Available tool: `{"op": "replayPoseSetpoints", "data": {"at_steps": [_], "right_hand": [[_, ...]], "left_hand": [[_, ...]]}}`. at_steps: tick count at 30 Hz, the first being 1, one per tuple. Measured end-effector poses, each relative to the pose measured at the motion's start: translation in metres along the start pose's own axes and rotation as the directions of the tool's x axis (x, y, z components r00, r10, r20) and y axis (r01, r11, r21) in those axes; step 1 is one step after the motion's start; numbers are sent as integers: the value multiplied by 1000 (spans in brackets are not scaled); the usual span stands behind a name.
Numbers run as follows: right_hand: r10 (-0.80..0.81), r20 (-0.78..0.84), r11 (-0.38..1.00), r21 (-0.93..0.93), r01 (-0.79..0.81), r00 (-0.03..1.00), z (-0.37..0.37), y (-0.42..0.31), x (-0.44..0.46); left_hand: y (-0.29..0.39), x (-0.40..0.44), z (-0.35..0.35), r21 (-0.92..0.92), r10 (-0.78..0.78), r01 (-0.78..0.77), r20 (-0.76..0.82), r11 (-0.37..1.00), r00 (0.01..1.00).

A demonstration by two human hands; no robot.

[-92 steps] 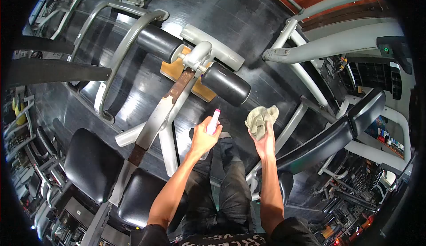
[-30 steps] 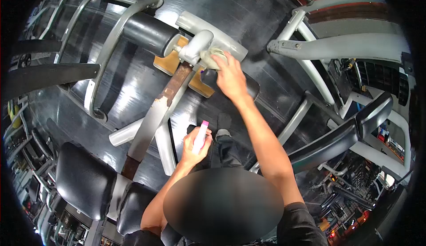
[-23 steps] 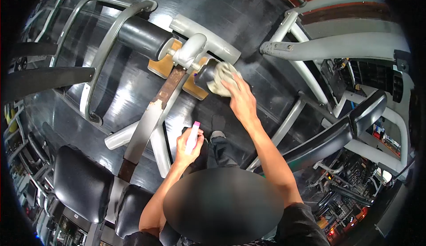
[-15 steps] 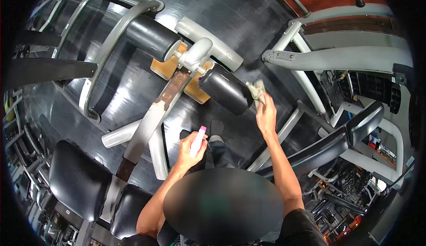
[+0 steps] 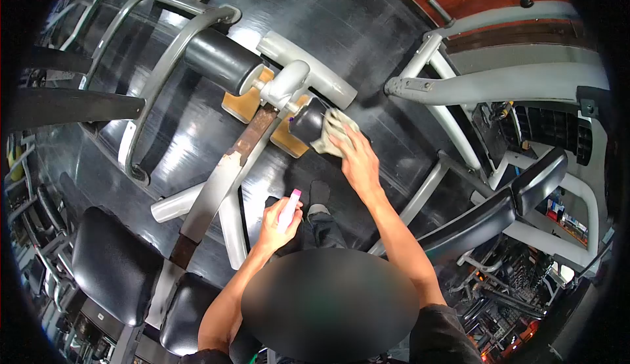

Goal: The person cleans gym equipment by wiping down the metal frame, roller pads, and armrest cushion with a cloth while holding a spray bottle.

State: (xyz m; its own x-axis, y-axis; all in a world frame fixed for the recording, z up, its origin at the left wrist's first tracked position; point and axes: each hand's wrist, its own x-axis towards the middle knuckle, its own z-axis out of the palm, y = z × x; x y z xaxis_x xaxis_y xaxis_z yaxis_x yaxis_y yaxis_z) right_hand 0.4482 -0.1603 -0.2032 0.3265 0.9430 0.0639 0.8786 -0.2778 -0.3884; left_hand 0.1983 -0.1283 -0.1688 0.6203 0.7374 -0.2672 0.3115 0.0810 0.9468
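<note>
My right hand (image 5: pixel 360 165) presses a pale beige cloth (image 5: pixel 336 131) over the outer part of the right black foam roller (image 5: pixel 306 120) on a gym machine. Cloth and fingers hide much of that roller. Lower down, my left hand (image 5: pixel 281 223) is closed round a white bottle with a pink top (image 5: pixel 289 210), held away from the machine. The left black roller (image 5: pixel 224 62) sits across the grey centre joint (image 5: pixel 289 83). Tan footplates (image 5: pixel 289 140) show beneath the rollers.
A worn grey beam (image 5: pixel 228 169) runs from the rollers to black seat pads (image 5: pixel 118 265) at lower left. Curved grey rails (image 5: pixel 172 55) stand at left. Another machine's white frame (image 5: pixel 499 85) and a black padded bench (image 5: pixel 472 226) are at right. Dark flooring (image 5: pixel 341 29) lies below.
My right hand and the cloth have moved left, from the roller's outer end onto its surface, and the cloth is now spread wider. My left hand stays nearly in place with the bottle.
</note>
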Motion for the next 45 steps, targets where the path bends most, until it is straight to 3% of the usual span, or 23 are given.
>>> {"op": "replayPoseSetpoints", "data": {"at_steps": [2, 4, 5, 7, 9, 11, 13, 16, 17, 21, 23, 26, 29, 33, 37, 42, 45], "right_hand": [[76, 68, 997, 7, -76, 995, -17, 16, -27], [265, 143, 964, -36, -262, 954, -31, 31, -40], [339, 93, 934, 83, -347, 936, -30, 43, -41], [663, 173, 690, 238, -684, 729, -30, 63, -30], [654, 9, 712, 330, -620, 756, -19, 71, -18], [616, 0, 705, 448, -550, 788, 2, 77, -2], [638, 87, 707, 327, -627, 765, 28, 67, 10], [531, -196, 847, 144, -511, 825, 29, 34, 4], [485, -222, 874, 90, -478, 846, 25, 23, -7], [271, -48, 962, 25, -270, 961, 2, -7, -56], [263, -9, 964, 29, -263, 965, 0, -11, -60], [340, -131, 935, 153, -320, 931, 0, -10, -43], [227, -274, 963, 207, -173, 935, -9, -32, 2], [-26, -50, 998, 49, 28, 998, 39, -45, 63], [3, -78, 1000, -28, -5, 997, 42, -52, 63], [-79, 57, 994, -71, 83, 995, 6, -14, -3], [0, 126, 995, -103, 13, 992, -19, 12, -48]], "left_hand": [[-5, -1, 2, -18, 16, -16, -17, 1000, 1000], [-4, -1, 2, -34, 29, -30, -32, 999, 999], [-2, -1, 2, -48, 10, -11, -25, 999, 1000], [1, -2, 3, -60, -12, 10, -27, 998, 1000], [0, -1, 3, -93, 0, -2, -25, 996, 1000], [-2, -4, 3, -116, -40, 38, -8, 993, 999], [-3, -3, 3, -117, -49, 49, 4, 992, 999], [-2, -2, 4, -107, -36, 35, -6, 994, 999], [-2, -2, 4, -109, -35, 35, -3, 993, 999], [-4, -3, 7, -84, -28, 26, -16, 996, 999], [-4, -3, 5, -65, -29, 28, -15, 997, 999], [0, -2, 4, -91, -69, 67, -11, 994, 998], [-5, -3, 5, -86, -43, 41, -14, 995, 999], [-5, -2, 5, -92, -27, 27, 3, 995, 1000], [-6, -3, 5, -53, -26, 25, -10, 998, 1000], [-9, -1, 4, -52, -24, 22, -37, 998, 999], [-6, -1, 4, -81, -38, 34, -49, 996, 998]]}}
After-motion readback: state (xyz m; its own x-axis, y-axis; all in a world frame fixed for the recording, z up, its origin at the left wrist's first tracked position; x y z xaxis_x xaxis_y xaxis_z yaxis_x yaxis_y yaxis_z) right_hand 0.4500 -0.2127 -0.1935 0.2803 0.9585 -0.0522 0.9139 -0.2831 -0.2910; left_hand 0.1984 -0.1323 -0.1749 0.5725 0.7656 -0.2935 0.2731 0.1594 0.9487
